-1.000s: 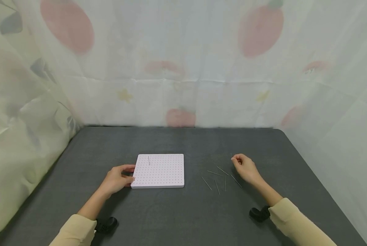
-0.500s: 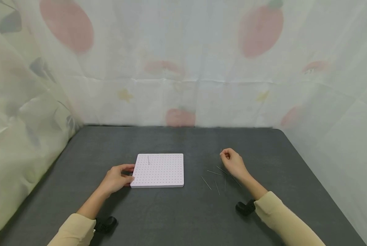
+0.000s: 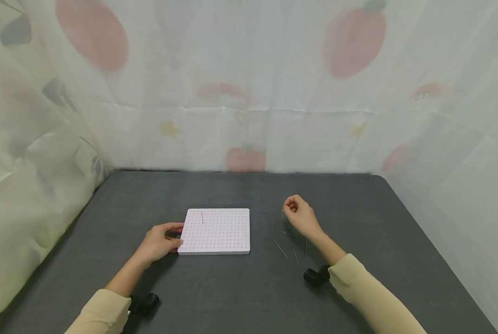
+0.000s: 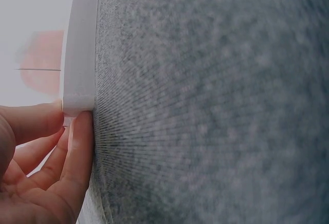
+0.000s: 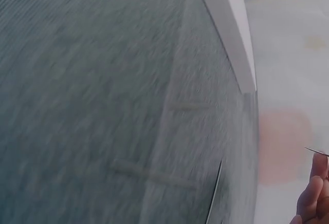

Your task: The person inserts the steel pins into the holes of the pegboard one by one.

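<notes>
A white pegboard (image 3: 221, 234) with rows of small holes lies on the dark table. One thin needle (image 3: 202, 217) stands upright near its far left corner. My left hand (image 3: 156, 243) grips the board's left edge; the left wrist view shows the thumb (image 4: 36, 121) on the top rim and fingers against the side. To the right of the board, my right hand (image 3: 302, 218) pinches another needle (image 5: 316, 152) between thumb and fingertips, above the table. Several loose needles (image 3: 280, 248) lie on the table beneath and in front of that hand.
The dark grey table (image 3: 232, 297) reaches back to a white curtain (image 3: 249, 125) printed with fruit. More curtain hangs along the left and right sides. A black wrist camera (image 3: 316, 277) sits under the right sleeve, another black wrist camera (image 3: 144, 305) under the left.
My right hand has moved left and slightly away from me with the needle, now nearer the pegboard. My left hand and the board have stayed in place.
</notes>
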A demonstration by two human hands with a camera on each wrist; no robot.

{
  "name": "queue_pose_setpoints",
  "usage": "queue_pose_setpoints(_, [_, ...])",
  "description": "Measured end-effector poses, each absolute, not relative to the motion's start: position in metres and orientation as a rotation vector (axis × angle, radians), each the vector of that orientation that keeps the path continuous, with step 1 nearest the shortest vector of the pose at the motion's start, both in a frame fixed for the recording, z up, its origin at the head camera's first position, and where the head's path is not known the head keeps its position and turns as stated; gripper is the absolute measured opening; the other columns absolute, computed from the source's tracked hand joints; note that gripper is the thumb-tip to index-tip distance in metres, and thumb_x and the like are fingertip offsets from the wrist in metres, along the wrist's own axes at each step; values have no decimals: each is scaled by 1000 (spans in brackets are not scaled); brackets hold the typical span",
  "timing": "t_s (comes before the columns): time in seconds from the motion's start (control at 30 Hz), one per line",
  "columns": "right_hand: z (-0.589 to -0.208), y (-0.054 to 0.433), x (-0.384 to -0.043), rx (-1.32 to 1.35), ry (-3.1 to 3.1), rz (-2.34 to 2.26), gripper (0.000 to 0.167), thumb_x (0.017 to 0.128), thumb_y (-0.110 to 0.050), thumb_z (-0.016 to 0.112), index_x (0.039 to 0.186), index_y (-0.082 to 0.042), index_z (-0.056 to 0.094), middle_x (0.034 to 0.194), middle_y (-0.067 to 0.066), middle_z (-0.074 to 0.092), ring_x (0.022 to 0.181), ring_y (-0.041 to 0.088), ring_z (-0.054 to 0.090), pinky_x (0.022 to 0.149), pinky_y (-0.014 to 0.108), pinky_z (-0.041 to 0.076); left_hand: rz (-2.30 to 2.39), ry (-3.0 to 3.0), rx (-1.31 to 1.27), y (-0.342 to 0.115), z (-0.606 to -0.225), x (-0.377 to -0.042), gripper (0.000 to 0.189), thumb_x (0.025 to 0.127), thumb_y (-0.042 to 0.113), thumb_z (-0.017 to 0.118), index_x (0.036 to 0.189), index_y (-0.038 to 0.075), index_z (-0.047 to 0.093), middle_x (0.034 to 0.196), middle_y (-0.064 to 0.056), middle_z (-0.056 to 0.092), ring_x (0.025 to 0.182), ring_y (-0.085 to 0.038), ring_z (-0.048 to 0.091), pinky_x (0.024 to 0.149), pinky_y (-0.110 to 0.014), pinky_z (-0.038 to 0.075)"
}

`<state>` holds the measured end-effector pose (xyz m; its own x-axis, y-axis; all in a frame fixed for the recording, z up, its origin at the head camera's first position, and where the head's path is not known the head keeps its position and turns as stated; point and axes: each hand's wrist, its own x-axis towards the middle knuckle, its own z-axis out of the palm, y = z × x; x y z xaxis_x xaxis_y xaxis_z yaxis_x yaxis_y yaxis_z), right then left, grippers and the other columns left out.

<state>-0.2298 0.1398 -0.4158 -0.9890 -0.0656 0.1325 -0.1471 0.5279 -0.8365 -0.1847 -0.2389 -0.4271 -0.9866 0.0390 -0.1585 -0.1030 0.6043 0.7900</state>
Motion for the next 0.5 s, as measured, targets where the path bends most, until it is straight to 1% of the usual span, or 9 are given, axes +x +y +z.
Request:
queue_pose_setpoints(0.23, [-417,121,-235,172,-2649,1507,9,88,-15,56,96,-12,54,87,3,56,74,15,50,62,26,41,1320,2685,-55,-238,-426,-184,49,80,0,64,127,-2,51,117,-20,56,83,-16,63,65,-30,55])
queue_pose_setpoints(0.5, [-419,99,-235,199,-2635,1561,8,85,-13,58,91,-12,53,82,1,54,69,13,48,56,24,39,1315,2690,-58,-238,-427,-184,49,80,0,64,127,-2,50,118,-20,56,84,-17,62,65,-30,55])
